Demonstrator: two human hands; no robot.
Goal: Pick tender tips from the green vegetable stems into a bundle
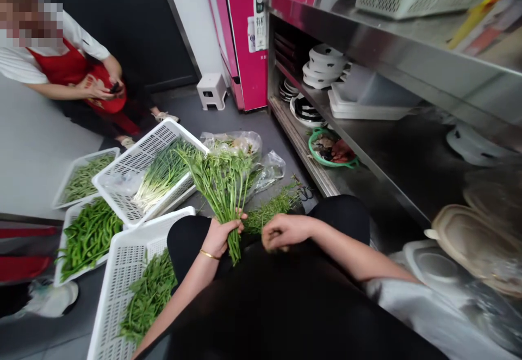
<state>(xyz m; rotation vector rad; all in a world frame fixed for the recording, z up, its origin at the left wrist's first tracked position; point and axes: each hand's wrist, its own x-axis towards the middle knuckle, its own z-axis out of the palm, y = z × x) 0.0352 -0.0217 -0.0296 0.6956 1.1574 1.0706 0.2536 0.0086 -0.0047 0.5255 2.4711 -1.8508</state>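
My left hand (222, 234) is wrapped round the lower stems of a bunch of leafy green-stemmed vegetables (220, 183). The leafy tops fan out away from me and the cut ends point toward my lap. Just to the right, my right hand (283, 232) hovers over my lap with its fingers curled inward, apart from the bunch. Whatever its fingertips hold, if anything, is hidden. Beyond it lies a pile of loose green stems and trimmings (273, 208). Left of my knee, a white perforated basket (118, 273) holds more leafy greens (149, 295).
Scallions (165, 172) lie in another white basket (122, 208); green peppers (89, 235) and green beans (89, 178) fill others. Plastic bags (271, 169) are on the floor. A steel shelf (302, 85) stands right. A co-worker (81, 72) sits at left, and a stool (212, 91) stands ahead.
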